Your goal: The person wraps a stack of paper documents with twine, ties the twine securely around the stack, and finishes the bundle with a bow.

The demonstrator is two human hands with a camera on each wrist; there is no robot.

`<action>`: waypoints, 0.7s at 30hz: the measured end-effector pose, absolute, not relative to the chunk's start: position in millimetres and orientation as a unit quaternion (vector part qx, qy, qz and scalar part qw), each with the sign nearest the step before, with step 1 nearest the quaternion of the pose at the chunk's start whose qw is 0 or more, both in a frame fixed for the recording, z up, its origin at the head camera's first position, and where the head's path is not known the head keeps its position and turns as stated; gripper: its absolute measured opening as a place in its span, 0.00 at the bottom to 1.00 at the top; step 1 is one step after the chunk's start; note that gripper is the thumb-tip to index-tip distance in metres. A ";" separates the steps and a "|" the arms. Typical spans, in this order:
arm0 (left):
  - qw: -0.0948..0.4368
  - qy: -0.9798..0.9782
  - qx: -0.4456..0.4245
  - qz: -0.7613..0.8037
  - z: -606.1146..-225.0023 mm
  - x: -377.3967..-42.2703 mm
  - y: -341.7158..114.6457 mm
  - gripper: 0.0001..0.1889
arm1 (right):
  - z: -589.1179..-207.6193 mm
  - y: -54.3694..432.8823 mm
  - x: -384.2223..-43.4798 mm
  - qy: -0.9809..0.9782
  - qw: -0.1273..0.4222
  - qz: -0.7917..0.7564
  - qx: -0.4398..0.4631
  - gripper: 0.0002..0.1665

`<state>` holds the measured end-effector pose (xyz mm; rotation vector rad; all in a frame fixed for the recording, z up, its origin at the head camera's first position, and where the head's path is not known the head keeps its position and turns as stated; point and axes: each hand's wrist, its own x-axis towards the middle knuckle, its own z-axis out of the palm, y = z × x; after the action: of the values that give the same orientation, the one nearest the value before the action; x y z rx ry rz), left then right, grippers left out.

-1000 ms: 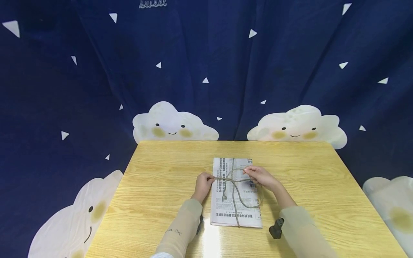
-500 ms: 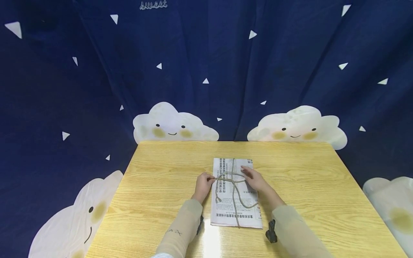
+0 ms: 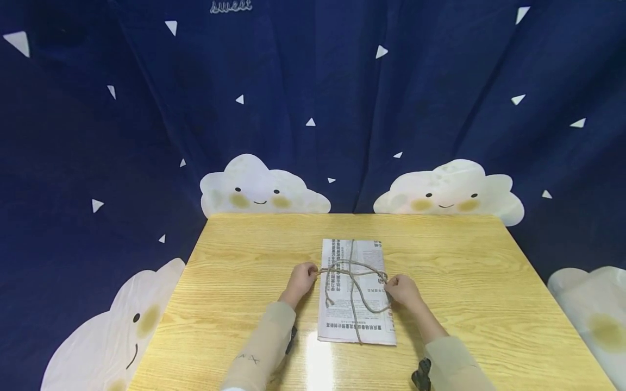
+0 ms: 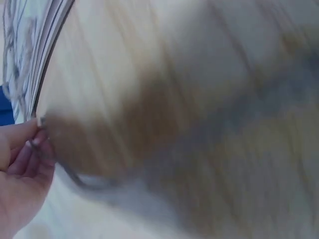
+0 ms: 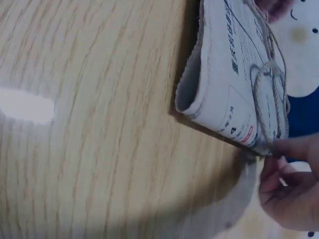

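A folded stack of newspaper (image 3: 337,317) lies on the table with a thin brown cord (image 3: 351,273) crossing over it lengthwise and sideways. The cord strands meet near the middle, and loose loops rest on the paper. At the stack's left edge my left hand (image 3: 300,281) pinches one strand between thumb and fingers; in the left wrist view a tail of cord (image 4: 75,178) trails out below those fingers. My right hand (image 3: 403,290) pinches cord at the right edge. In the right wrist view, the thumb and forefinger of that hand (image 5: 294,191) meet on the strand beside the newspaper's folded side.
The wooden table (image 3: 474,282) extends around the stack on all sides. Behind it hangs a dark blue curtain (image 3: 293,70) with white triangles and smiling clouds (image 3: 450,187). A black device (image 3: 421,374) sits at the right wrist.
My right hand has let go of the loop near the top, moved down and right, and now pinches cord at the right edge. The left hand has drawn slightly left, still pinching its strand.
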<state>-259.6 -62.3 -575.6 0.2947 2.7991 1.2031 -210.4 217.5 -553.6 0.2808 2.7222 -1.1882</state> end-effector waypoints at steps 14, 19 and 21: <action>0.200 0.945 0.100 0.239 -538.9 -248.2 -118.1 0.14 | -561.0 226.9 -223.1 0.830 -0.006 -0.547 0.110 0.18; 0.251 0.937 0.042 0.241 -529.3 -243.8 -130.9 0.05 | -562.1 228.1 -223.7 0.830 0.002 -0.549 0.098 0.18; 0.265 0.933 0.016 0.242 -528.9 -244.2 -135.5 0.03 | -562.8 228.6 -223.8 0.832 0.006 -0.547 0.095 0.18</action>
<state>-244.2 -135.5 -528.9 0.0427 2.5225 0.6531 -223.8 228.6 -562.8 0.2978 2.6033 -1.7120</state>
